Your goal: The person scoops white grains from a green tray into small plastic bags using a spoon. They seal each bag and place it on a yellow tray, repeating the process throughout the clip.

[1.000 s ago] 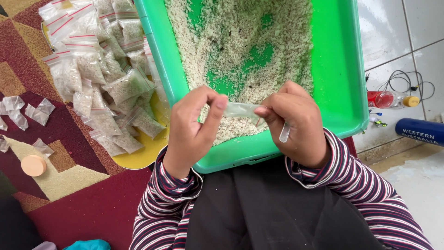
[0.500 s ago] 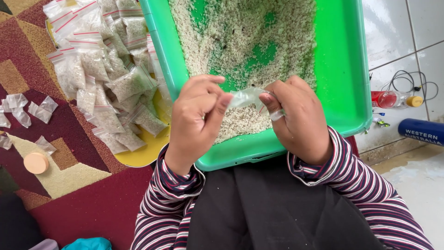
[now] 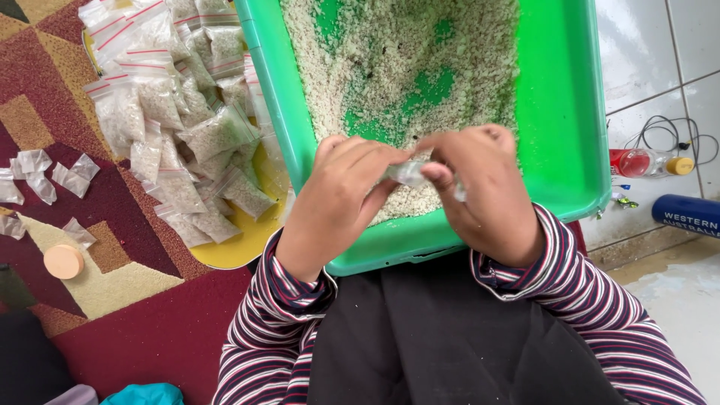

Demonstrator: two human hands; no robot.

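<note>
A small clear bag (image 3: 409, 172) sat between both hands, above the green tray (image 3: 570, 150) of grain. The left hand (image 3: 341, 199) and right hand (image 3: 487, 195) each pinched it with curled fingers.

The small clear bag (image 3: 409, 172) is mostly covered by the fingers (image 3: 360, 161) of both hands, and its contents cannot be made out. The green tray (image 3: 570, 135) is cut off at the top edge, its near rim partly hidden behind the wrists. The yellow tray (image 3: 236, 244) is largely buried under filled bags (image 3: 180, 127). The blue cylinder (image 3: 686, 214) is cropped at the right.
</note>
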